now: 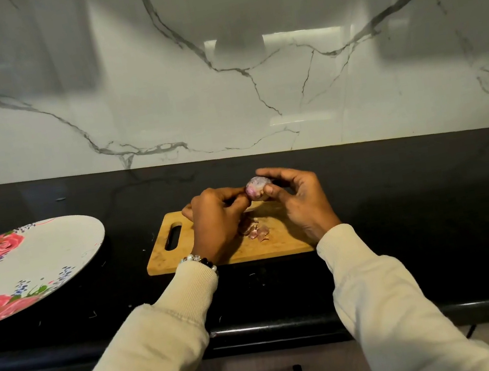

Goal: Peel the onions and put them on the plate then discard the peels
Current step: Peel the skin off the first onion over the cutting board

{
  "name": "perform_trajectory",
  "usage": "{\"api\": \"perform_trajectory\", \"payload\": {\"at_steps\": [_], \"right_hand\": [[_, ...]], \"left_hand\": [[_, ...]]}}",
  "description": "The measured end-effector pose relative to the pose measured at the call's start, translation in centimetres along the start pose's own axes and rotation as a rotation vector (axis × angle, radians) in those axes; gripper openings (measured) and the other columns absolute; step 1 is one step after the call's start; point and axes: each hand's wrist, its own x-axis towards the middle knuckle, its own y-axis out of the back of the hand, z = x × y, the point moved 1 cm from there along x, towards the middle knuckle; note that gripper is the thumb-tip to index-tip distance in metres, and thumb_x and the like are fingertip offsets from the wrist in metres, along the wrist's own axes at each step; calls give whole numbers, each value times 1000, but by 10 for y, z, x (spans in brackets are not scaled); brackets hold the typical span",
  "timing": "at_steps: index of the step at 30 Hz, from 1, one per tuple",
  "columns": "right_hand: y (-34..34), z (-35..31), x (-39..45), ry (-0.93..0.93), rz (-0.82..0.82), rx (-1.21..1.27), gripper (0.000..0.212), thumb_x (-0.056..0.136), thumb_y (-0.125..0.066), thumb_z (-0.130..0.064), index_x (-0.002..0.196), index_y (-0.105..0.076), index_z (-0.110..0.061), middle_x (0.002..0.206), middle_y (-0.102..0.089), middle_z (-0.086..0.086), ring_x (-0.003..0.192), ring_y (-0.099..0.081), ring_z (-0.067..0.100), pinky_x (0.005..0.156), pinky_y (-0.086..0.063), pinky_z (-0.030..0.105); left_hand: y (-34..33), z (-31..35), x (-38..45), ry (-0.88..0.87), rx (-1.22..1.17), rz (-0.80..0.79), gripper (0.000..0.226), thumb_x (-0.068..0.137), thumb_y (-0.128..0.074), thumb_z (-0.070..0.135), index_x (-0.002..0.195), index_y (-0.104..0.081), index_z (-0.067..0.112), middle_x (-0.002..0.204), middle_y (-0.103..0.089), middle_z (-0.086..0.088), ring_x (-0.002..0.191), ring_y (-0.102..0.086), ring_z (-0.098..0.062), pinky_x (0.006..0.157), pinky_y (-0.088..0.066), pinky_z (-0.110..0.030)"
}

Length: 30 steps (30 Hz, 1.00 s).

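Small onion (257, 188) held mid-frame above the board (281, 239), cupped in the curled fingers of the right hand (299, 200), with the left hand (216, 219) pinching at its left end, likely on a bit of skin. Risk from here, as a guess: slipping from so light a hold and rolling off onto the dark counter (402, 207), or tearing flesh away with the skin. Peels (255, 231) heaped on the board below; flowered plate (53, 249) at left, well apart.
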Motion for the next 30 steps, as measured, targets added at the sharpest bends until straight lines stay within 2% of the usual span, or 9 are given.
{"api": "perform_trajectory", "payload": {"at_steps": [2, 5, 7, 10, 15, 18, 22, 24, 30], "right_hand": [[1, 2, 2, -12, 4, 0, 31, 90, -62, 5, 119, -69, -6, 117, -69, 8, 107, -65, 12, 87, -56, 22], [2, 7, 5, -24, -5, -38, 31, 90, -66, 1, 116, -71, -14, 117, -71, 3, 112, -65, 15, 97, -54, 34], [2, 8, 5, -35, -7, -31, 30, 89, -68, 0, 115, -72, -14, 114, -72, 3, 111, -65, 16, 96, -55, 35], [2, 8, 4, -45, -5, -25, 30, 87, -70, -1, 114, -73, -13, 112, -72, 2, 107, -66, 14, 95, -55, 33], [2, 12, 6, -58, -4, -38, 30, 86, -72, -2, 112, -73, -15, 113, -72, 3, 109, -65, 16, 97, -55, 38], [1, 12, 7, -66, -3, -8, 29, 86, -71, -2, 112, -73, -14, 113, -72, 5, 112, -65, 20, 95, -56, 39], [2, 12, 7, -100, -6, 80, 29, 87, -68, 2, 113, -72, -10, 115, -71, 10, 111, -66, 24, 90, -58, 38], [3, 11, 7, -89, -2, 55, 29, 87, -69, 1, 114, -71, -10, 114, -71, 8, 110, -67, 21, 92, -57, 36], [2, 11, 5, -55, -21, 5, 30, 84, -72, -1, 112, -73, -12, 112, -72, 7, 109, -66, 20, 92, -56, 33]], "left_hand": [[-1, 1, 0, 0, -18, -10, 18, 78, -52, 54, 88, -66, 55, 70, -70, 23, 76, -65, -5, 83, -50, -57], [-1, 3, -1, 12, -34, -5, 22, 80, -58, 55, 88, -73, 42, 73, -71, 22, 81, -65, -2, 90, -44, -57], [-1, 2, -1, 30, -39, -12, 28, 79, -62, 56, 92, -76, 36, 77, -72, 21, 85, -66, -5, 91, -43, -57], [-2, -3, 0, 54, -78, -34, 39, 73, -57, 64, 93, -75, 37, 75, -72, 20, 82, -68, -13, 84, -49, -60], [-4, -6, 1, 34, -75, -47, 16, 79, -62, 43, 89, -74, 40, 72, -72, 18, 77, -68, -15, 80, -50, -60], [-3, -6, 1, 25, -82, -26, 15, 80, -63, 37, 90, -72, 44, 73, -72, 17, 75, -69, -13, 81, -50, -60], [-4, -5, 1, 53, -154, -34, 14, 87, -66, 33, 86, -78, 27, 69, -73, 8, 67, -69, -17, 80, -51, -60], [-3, -2, 0, 56, -149, -42, 13, 88, -66, 33, 88, -78, 28, 69, -73, 8, 67, -69, -17, 78, -53, -58], [0, 5, -3, 99, -186, -23, 10, 88, -70, 15, 91, -79, 11, 70, -74, -2, 64, -69, -25, 61, -59, -47]]}}
